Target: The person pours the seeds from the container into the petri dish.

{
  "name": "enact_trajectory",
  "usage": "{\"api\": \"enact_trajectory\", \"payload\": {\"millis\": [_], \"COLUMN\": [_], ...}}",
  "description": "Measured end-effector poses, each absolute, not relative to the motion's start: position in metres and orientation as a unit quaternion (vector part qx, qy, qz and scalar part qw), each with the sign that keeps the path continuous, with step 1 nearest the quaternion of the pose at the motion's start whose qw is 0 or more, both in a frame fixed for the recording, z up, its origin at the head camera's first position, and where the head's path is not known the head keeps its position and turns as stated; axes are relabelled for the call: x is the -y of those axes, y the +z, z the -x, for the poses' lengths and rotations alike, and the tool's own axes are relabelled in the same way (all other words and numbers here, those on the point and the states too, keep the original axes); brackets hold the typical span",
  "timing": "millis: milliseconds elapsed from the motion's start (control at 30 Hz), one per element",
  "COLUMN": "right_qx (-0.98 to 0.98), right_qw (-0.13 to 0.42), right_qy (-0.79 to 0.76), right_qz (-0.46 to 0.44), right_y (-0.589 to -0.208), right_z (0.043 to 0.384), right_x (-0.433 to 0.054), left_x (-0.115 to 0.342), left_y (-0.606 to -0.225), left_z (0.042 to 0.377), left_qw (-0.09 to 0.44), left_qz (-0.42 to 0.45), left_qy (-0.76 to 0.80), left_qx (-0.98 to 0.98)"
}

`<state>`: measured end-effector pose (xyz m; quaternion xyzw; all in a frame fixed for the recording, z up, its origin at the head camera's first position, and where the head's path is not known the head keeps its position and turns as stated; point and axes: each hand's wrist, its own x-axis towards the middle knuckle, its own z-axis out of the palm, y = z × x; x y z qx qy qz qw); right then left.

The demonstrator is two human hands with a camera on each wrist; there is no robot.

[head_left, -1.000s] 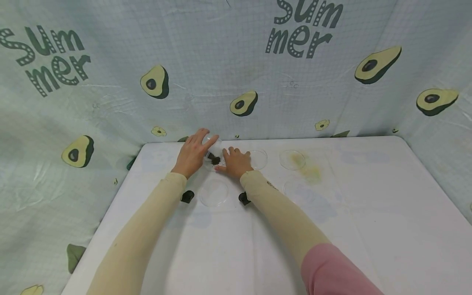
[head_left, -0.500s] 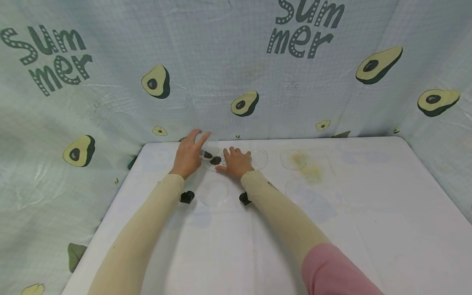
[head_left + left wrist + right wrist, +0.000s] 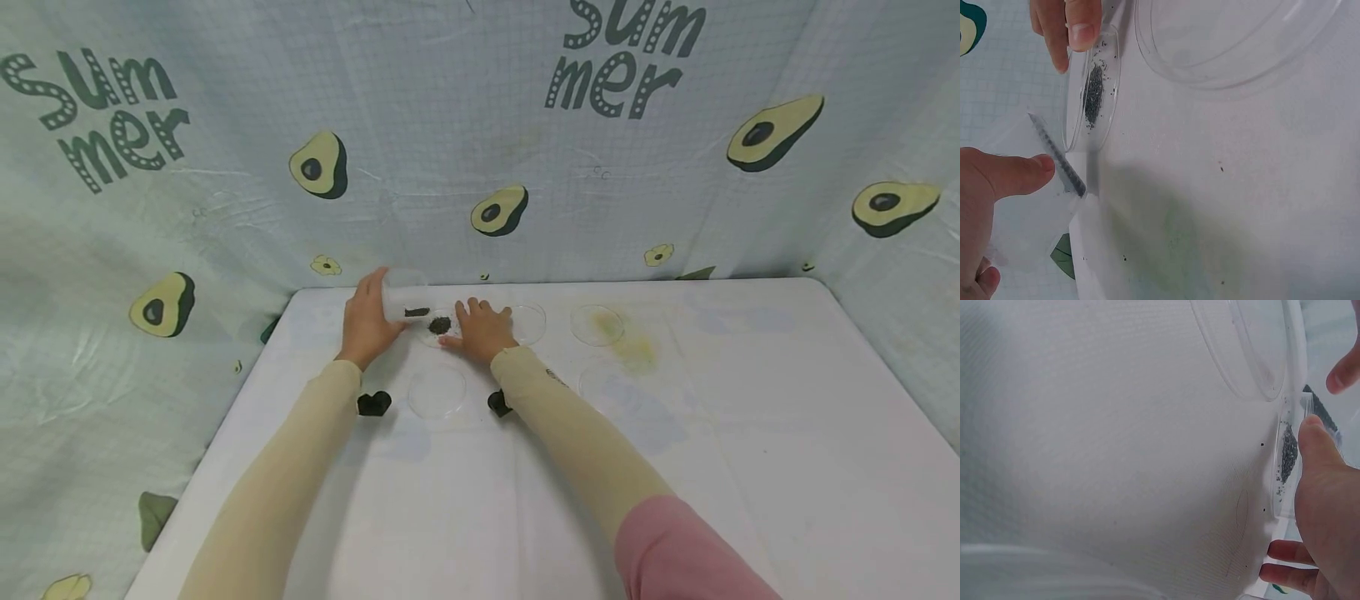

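The left hand [image 3: 367, 325] grips a clear plastic container [image 3: 402, 292] between thumb and fingers, a strip of dark granules [image 3: 417, 312] along its bottom, just left of a shallow, round, transparent dish [image 3: 1105, 117] on the white table [image 3: 450, 517]. The right hand [image 3: 483, 330], fingers spread, touches that dish's rim beside a dark granular pile [image 3: 440, 326].

Both arms [image 3: 277, 475] stretched forward, left hand [image 3: 367, 322] gripping, right hand [image 3: 483, 331] with thumb [image 3: 452, 342] spread.
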<state>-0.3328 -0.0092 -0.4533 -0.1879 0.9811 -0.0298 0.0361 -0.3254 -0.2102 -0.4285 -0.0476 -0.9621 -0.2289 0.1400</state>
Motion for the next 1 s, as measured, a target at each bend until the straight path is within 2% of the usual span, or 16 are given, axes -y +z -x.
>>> {"api": "enact_trajectory", "payload": {"millis": [467,700,867,1000], "right_qx": [-0.981,-0.981,-0.981,-0.981], "right_qw": [0.039,0.047,0.046,0.042], "right_qy": [-0.029,-0.032,-0.027,-0.027], "right_qz": [0.188,0.187,0.186,0.186], "right_y": [-0.454,-0.454,-0.453,-0.451], "right_z": [0.334,0.334,0.333,0.332], "right_x": [0.011,0.011,0.011,0.011], "left_x": [0.238,0.251,0.255,0.258], "left_y": [-0.439,-0.444,-0.442,-0.436], "left_z": [0.316,0.313,0.311,0.312], "left_qw": [0.067,0.009,-0.023,-0.027], "left_qz": [-0.011,-0.058,-0.059,-0.050], "left_qy": [-0.340,-0.384,-0.377,-0.366], "left_qx": [0.938,0.922,0.924,0.929]}}
